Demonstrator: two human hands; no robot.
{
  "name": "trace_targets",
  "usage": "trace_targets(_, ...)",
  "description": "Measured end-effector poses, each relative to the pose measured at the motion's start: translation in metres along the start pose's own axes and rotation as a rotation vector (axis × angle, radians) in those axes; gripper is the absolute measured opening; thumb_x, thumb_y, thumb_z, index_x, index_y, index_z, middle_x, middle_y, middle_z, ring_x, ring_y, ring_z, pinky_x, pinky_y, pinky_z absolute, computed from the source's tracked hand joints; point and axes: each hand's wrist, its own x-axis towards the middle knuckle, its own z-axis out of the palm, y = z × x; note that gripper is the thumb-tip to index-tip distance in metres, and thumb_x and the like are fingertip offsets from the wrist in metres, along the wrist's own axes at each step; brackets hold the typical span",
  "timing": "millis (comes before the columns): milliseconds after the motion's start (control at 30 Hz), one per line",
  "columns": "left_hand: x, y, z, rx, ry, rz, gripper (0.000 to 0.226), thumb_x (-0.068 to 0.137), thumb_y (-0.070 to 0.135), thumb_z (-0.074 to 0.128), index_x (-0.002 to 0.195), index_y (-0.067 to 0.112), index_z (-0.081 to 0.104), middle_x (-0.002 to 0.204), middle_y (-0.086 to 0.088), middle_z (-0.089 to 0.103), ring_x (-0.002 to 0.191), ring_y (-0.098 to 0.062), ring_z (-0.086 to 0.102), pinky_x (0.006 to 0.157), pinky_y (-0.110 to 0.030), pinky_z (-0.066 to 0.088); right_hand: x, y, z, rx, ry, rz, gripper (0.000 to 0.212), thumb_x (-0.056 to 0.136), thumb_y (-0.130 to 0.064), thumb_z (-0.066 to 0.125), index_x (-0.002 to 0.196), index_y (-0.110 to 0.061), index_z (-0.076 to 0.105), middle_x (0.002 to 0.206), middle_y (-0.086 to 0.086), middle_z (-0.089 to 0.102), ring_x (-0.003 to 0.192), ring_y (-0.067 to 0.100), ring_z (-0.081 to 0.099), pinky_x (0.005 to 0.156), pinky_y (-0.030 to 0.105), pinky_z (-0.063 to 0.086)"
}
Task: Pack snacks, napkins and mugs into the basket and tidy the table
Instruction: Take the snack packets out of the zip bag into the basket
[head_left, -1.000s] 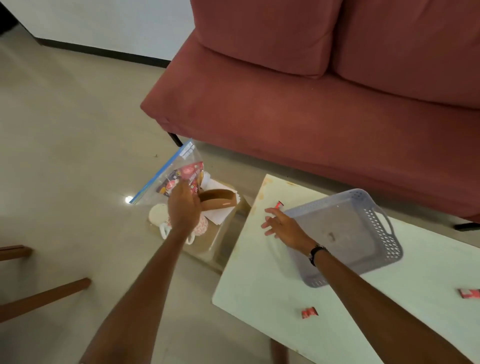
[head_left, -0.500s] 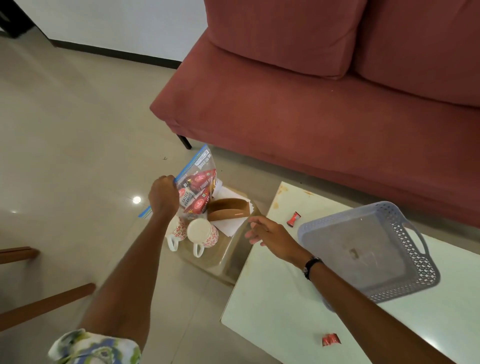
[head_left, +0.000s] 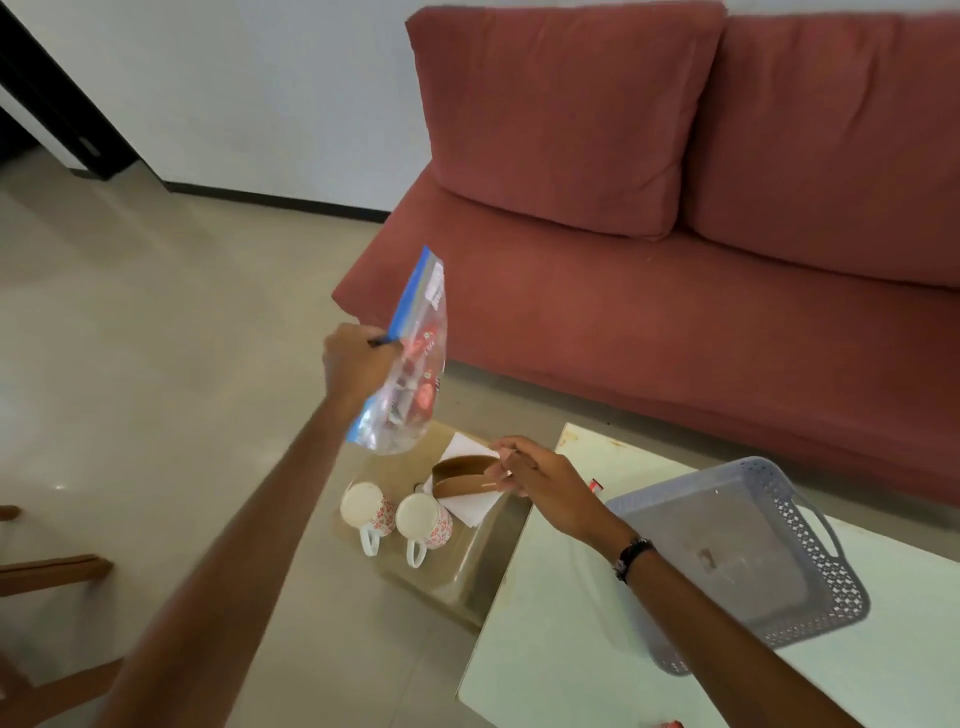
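Clear snack bag (head_left: 415, 374) in left hand (head_left: 358, 364).

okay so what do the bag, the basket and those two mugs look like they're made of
Bag: thin clear plastic, glossy and crinkled, with a blue zip strip. Basket: grey moulded plastic, matt, sides pierced with a lattice. Mugs: probably glazed ceramic, white with a red print and thick looped handles.

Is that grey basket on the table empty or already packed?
Empty: the grey basket shows only its bare floor, while the mugs stand outside it on the lower stand.
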Motion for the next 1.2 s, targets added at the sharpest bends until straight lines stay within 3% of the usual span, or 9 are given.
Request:
trace_targets(167,-0.081,0.046,0.002,-0.370,-0.085,-0.170,0.009,0.071,0.021,0.077,0.069,0.013,0.074,0.061,-0.003,0.065,0.059,-0.019,0.057,0.066,-0.034,0.052,-0.048,-0.067,-0.016,-0.056,0.164,-0.130,0.022,0.099,-0.023,0.044,0.113,-0.015,0.059,0.097,-0.005,0.066,0.082,0.001,0.065,0.069,0.008,0.049)
trace_targets(267,-0.139,0.069,0.011,-0.525,-0.139,-0.302,0.014,0.071,0.019,0.078,0.062,0.014,0.069,0.061,-0.006,0.064,0.060,-0.022,0.058,0.069,-0.039,0.054,-0.093,-0.083,-0.028,-0.112,0.289,-0.121,0.019,0.096,-0.016,0.049,0.109,-0.013,0.063,0.101,0.000,0.070,0.088,0.012,0.066,0.073,0.012,0.047)
trace_targets(367,-0.195,0.090,0.026,-0.589,-0.195,-0.389,0.024,0.071,0.019,0.078,0.054,0.014,0.062,0.057,-0.005,0.060,0.055,-0.021,0.056,0.062,-0.034,0.054,-0.150,-0.077,-0.032,-0.180,0.332,-0.062,0.017,0.094,-0.015,0.052,0.104,-0.014,0.065,0.098,-0.005,0.067,0.086,0.008,0.062,0.072,0.006,0.045)
trace_targets(467,-0.250,0.112,0.041,-0.647,-0.211,-0.415,0.027,0.070,0.016,0.080,0.053,0.011,0.060,0.047,0.004,0.055,0.038,-0.004,0.049,0.041,-0.014,0.043,-0.209,-0.065,-0.033,-0.235,0.371,0.000,0.020,0.092,-0.026,0.058,0.103,-0.012,0.066,0.101,-0.001,0.069,0.086,0.005,0.063,0.078,0.015,0.053)
trace_targets(533,-0.285,0.126,0.050,-0.635,-0.212,-0.403,0.028,0.070,0.020,0.080,0.053,0.012,0.059,0.048,0.006,0.055,0.036,-0.004,0.049,0.039,-0.011,0.040,-0.248,-0.058,-0.037,-0.270,0.409,0.058,0.031,0.086,-0.040,0.063,0.103,-0.015,0.066,0.102,-0.004,0.069,0.086,0.002,0.063,0.078,0.016,0.053)
trace_targets(733,-0.372,0.152,0.066,-0.541,-0.318,-0.318,0.023,0.071,0.031,0.079,0.059,0.018,0.063,0.069,0.001,0.069,0.069,-0.019,0.067,0.072,-0.032,0.056,-0.354,-0.049,-0.037,-0.356,0.492,0.191,0.068,0.062,-0.079,0.054,0.110,-0.030,0.059,0.110,-0.016,0.065,0.099,0.003,0.062,0.084,0.030,0.056)
trace_targets(800,-0.393,0.155,0.067,-0.559,-0.350,-0.299,0.025,0.070,0.028,0.080,0.056,0.017,0.062,0.063,0.003,0.067,0.060,-0.015,0.065,0.065,-0.029,0.056,-0.376,-0.043,-0.034,-0.373,0.493,0.191,0.064,0.067,-0.074,0.058,0.114,-0.032,0.056,0.114,-0.017,0.063,0.102,0.002,0.061,0.086,0.033,0.056)
trace_targets(933,-0.425,0.155,0.062,-0.555,-0.390,-0.216,0.028,0.069,0.031,0.081,0.054,0.024,0.058,0.057,0.014,0.063,0.052,-0.006,0.063,0.043,-0.007,0.045,-0.403,-0.033,-0.030,-0.401,0.474,0.199,0.053,0.079,-0.053,0.061,0.126,-0.031,0.049,0.124,-0.016,0.060,0.108,0.006,0.061,0.090,0.034,0.055)
trace_targets(1200,-0.446,0.140,0.038,-0.550,-0.661,-0.052,0.018,0.069,0.026,0.081,0.070,0.015,0.066,0.070,-0.005,0.070,0.061,-0.012,0.064,0.057,-0.016,0.053,-0.414,-0.030,-0.052,-0.318,0.508,0.076,0.032,0.095,-0.027,0.052,0.126,-0.026,0.053,0.127,-0.009,0.060,0.104,0.004,0.062,0.087,0.023,0.054)
